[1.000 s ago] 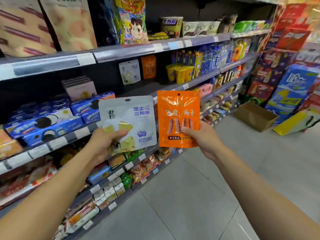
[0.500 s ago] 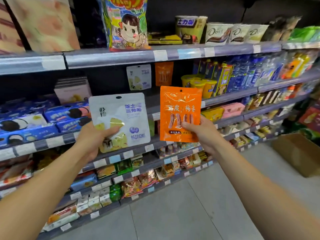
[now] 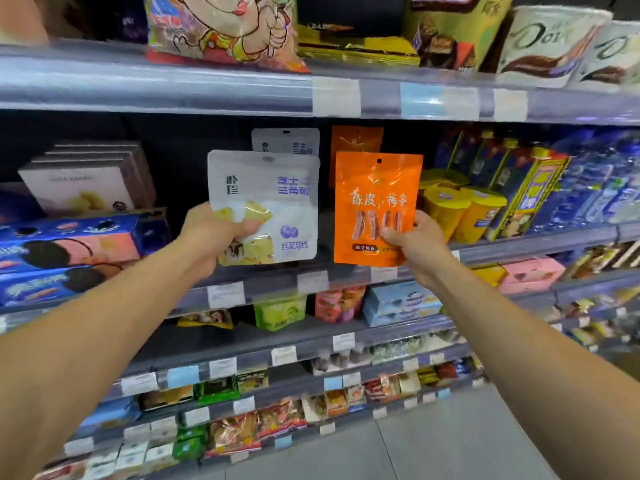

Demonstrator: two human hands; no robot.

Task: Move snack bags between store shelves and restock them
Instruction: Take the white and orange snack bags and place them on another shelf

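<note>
Middle shelf [image 3: 242,292] is loaded: blue cookie boxes [image 3: 69,244] left, yellow cups [image 3: 460,209] right. Held upright before it, side by side: the white cheese-snack bag [image 3: 277,188], left hand [image 3: 211,237] gripping its lower-left corner, and the orange plum-strip bag [image 3: 377,188], right hand [image 3: 415,247] pinching its lower-right edge.

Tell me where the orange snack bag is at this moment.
In the head view the orange snack bag is just right of centre, gripped by the right hand, between the white snack bag and the yellow cups.
</note>
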